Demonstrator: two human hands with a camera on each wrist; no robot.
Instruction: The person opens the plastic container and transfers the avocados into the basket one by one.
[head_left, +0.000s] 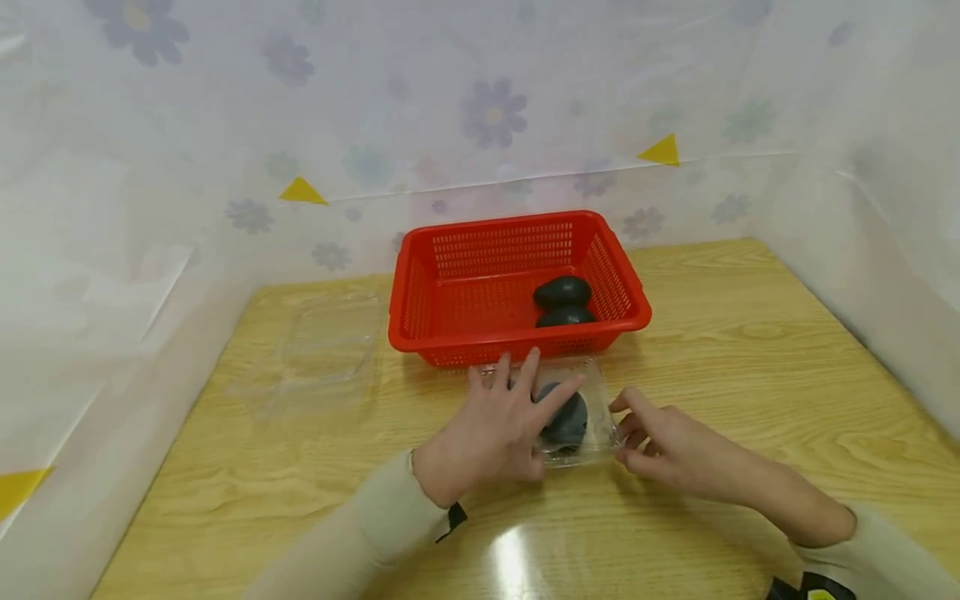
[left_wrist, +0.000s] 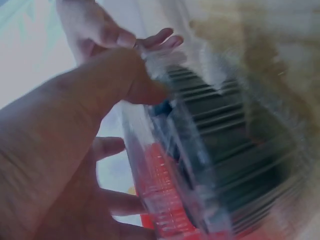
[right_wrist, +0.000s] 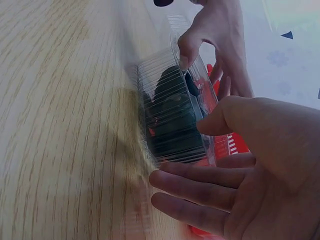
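Observation:
A clear plastic clamshell box (head_left: 597, 392) lies on the wooden table with dark avocado-like fruit (head_left: 567, 421) inside. Spread across its lid, my left hand (head_left: 487, 433) rests with the fingers reaching to the far edge and the thumb lying over the fruit. At the right end of the box is my right hand (head_left: 667, 446). In the right wrist view its thumb lies at the lid's rim and its fingers (right_wrist: 195, 192) extend beside the ribbed wall. The left hand hides part of the box.
Just behind the box stands a red perforated basket (head_left: 517, 342), with two dark fruits (head_left: 562, 292) at its right side. Another clear plastic container (head_left: 330, 346) sits at the table's left. Flower-patterned sheeting (head_left: 487, 158) hangs around the back and sides.

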